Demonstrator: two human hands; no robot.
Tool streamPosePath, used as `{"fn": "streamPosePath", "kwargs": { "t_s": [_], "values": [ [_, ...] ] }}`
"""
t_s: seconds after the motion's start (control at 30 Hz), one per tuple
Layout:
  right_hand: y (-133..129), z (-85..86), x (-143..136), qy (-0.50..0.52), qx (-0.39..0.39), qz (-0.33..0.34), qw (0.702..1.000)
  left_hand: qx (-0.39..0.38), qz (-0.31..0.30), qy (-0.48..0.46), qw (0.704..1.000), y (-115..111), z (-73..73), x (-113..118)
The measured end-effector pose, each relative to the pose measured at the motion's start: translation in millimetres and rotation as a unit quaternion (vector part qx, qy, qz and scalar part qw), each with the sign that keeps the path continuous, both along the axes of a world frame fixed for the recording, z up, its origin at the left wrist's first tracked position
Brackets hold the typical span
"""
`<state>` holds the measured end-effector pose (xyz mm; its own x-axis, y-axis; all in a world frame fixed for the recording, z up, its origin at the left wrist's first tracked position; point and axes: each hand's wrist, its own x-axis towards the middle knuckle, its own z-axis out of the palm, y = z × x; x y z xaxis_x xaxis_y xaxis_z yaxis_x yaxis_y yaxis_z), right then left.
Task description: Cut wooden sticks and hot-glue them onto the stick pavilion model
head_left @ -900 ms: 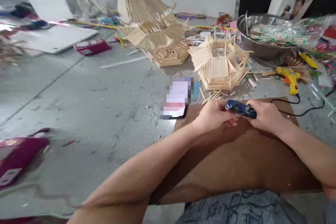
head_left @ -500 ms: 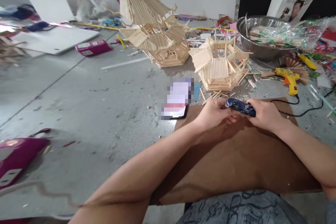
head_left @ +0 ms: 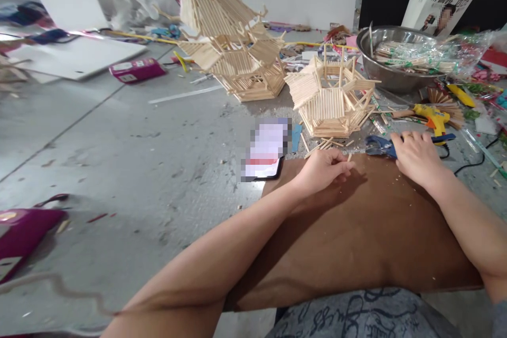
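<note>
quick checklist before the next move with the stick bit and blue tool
- short stick at left hand's fingertips: ok
- right hand on blue tool: ok
- firm grip on that tool: cannot tell, hand covers its middle
- smaller stick model standing on floor: ok
- glue gun hot: cannot tell
- brown board free of crumbs: not ok, small bits on it

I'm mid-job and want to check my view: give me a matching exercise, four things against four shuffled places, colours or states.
1. Left hand
2. Blue tool
3. Glue gun
4. Metal bowl

A. Yellow
B. Heaped with sticks and clear wrapping
C. Pinching a short stick
D. Under the right hand

Pairs: 1-C, 2-D, 3-A, 4-B
</note>
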<state>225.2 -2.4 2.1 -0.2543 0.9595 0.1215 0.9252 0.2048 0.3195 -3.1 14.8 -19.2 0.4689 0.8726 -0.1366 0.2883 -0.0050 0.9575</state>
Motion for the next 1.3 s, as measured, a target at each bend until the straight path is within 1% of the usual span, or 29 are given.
{"fn": "streamPosePath", "kwargs": {
  "t_s": [0.07, 0.17, 0.2, 0.3, 0.33, 0.43, 0.47, 0.57, 0.6, 0.67, 0.73, 0.77, 0.87, 0.97, 1.07, 1.13, 1.2, 1.3],
  "values": [
    [2.3, 1.6, 6.5, -0.046, -0.012, -0.019, 0.999, 0.011, -0.03, 0.036, 0.999, -0.7, 1.3, 0.2],
    [4.5, 3.4, 10.2, -0.042, 0.03, -0.03, 0.998, 0.034, -0.047, 0.062, 0.996, -2.1, 2.4, 0.7],
    [4.9, 3.7, 10.2, -0.04, 0.025, -0.038, 0.998, 0.038, -0.048, 0.064, 0.996, -2.4, 2.1, 0.7],
    [5.4, 4.3, 9.4, -0.051, -0.035, -0.037, 0.997, 0.053, -0.056, 0.069, 0.995, -2.2, -1.2, 0.3],
    [5.5, 4.5, 9.2, -0.051, -0.032, -0.037, 0.998, 0.059, -0.056, 0.072, 0.994, -1.9, -2.7, 0.0],
    [6.5, 3.6, 9.7, -0.029, 0.038, -0.037, 0.998, 0.065, -0.044, 0.066, 0.995, -1.2, -6.3, -0.8],
    [7.1, 2.3, 10.3, -0.026, 0.041, -0.04, 0.998, 0.066, -0.04, 0.059, 0.995, -1.1, -6.9, -1.0],
    [8.9, -2.6, 12.5, -0.036, -0.01, -0.032, 0.999, 0.079, -0.031, 0.042, 0.996, -1.1, -7.4, -1.3],
    [9.0, -3.5, 12.8, -0.029, -0.007, -0.027, 0.999, 0.087, -0.026, 0.041, 0.995, -1.2, -7.3, -1.2],
    [8.1, -3.0, 11.5, 0.017, 0.04, 0.001, 0.999, 0.099, -0.006, 0.042, 0.994, -1.8, -6.4, -0.6],
    [5.2, -0.2, 6.9, 0.093, 0.09, 0.053, 0.99, 0.102, 0.02, 0.034, 0.994, -3.1, -4.5, 0.4],
    [3.2, 1.3, 3.6, 0.133, 0.098, 0.084, 0.983, 0.101, 0.034, 0.025, 0.994, -4.1, -3.0, 1.0],
    [-3.9, 3.1, -7.2, 0.235, 0.066, 0.157, 0.957, 0.108, 0.06, -0.021, 0.992, -8.6, 2.4, 2.8],
    [-9.6, 1.9, -15.2, 0.287, 0.025, 0.185, 0.939, 0.122, 0.062, -0.067, 0.988, -14.3, 7.0, 4.8],
    [-13.2, 1.5, -19.9, 0.304, -0.003, 0.19, 0.933, 0.133, 0.055, -0.085, 0.986, -18.8, 9.2, 6.3],
    [-15.2, 1.2, -21.7, 0.312, -0.023, 0.178, 0.933, 0.148, 0.05, -0.077, 0.985, -20.2, 9.7, 6.6],
    [-17.2, 0.2, -22.4, 0.326, -0.028, 0.153, 0.933, 0.163, 0.048, -0.064, 0.983, -20.6, 9.9, 6.3],
    [-20.6, -2.2, -21.4, 0.339, 0.001, 0.098, 0.936, 0.174, 0.054, -0.047, 0.982, -20.0, 9.3, 5.6]
  ]
}}
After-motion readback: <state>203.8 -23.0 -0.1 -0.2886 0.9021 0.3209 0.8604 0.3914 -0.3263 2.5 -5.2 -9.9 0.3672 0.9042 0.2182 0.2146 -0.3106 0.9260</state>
